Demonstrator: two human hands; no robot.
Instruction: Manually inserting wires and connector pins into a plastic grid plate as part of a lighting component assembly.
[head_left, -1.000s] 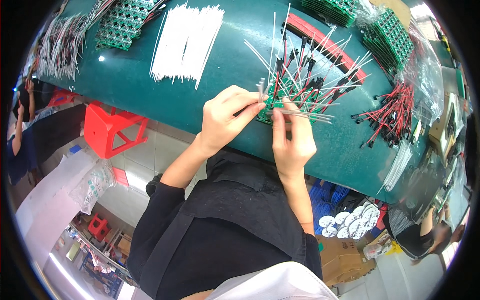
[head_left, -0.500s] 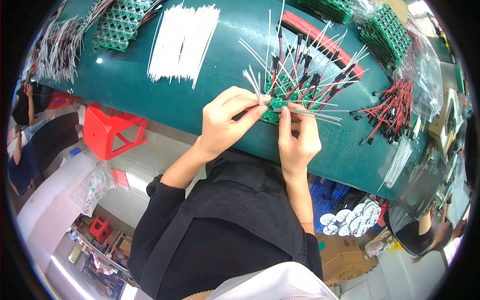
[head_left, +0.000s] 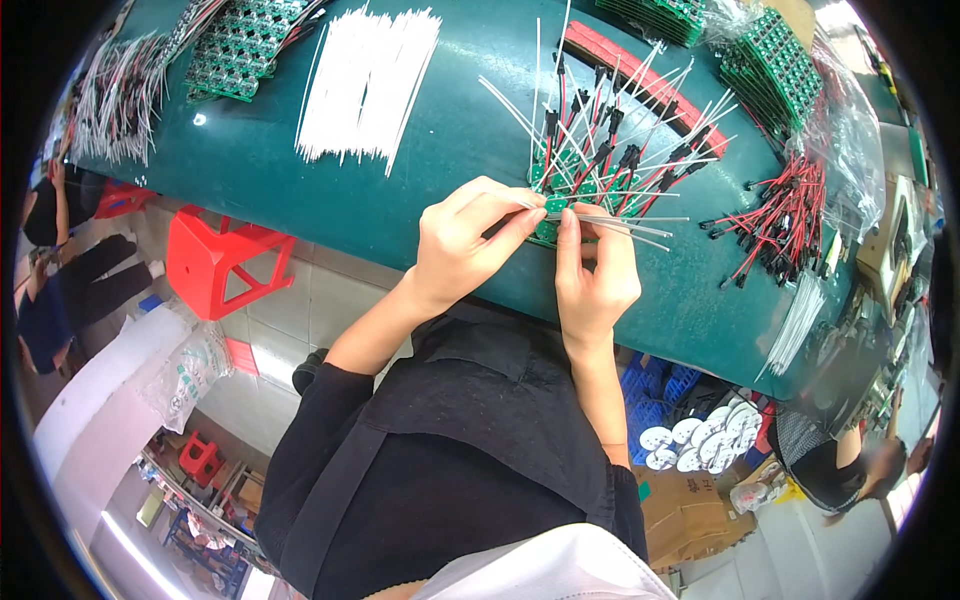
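Just right of centre at the near table edge, my right hand is closed in a pinch, with a few thin white wires fanning out to the right from its fingers. My left hand pinches beside it, thumb and forefinger together on white wires whose ends barely show. Both sets of fingertips meet over a green circuit board, partly hidden by them. Behind it stand more small green boards, bristling with white wires and red-and-black leads that end in black connectors.
A red strip lies behind the boards. White wires are laid out at the upper left. Stacked green boards and a heap of red-and-black leads lie to the right. A red stool stands left of the table.
The bundle of white wires that stood up from my left fingers has dropped out of sight. My left hand has shifted slightly right, closer to the right one, which has barely moved.
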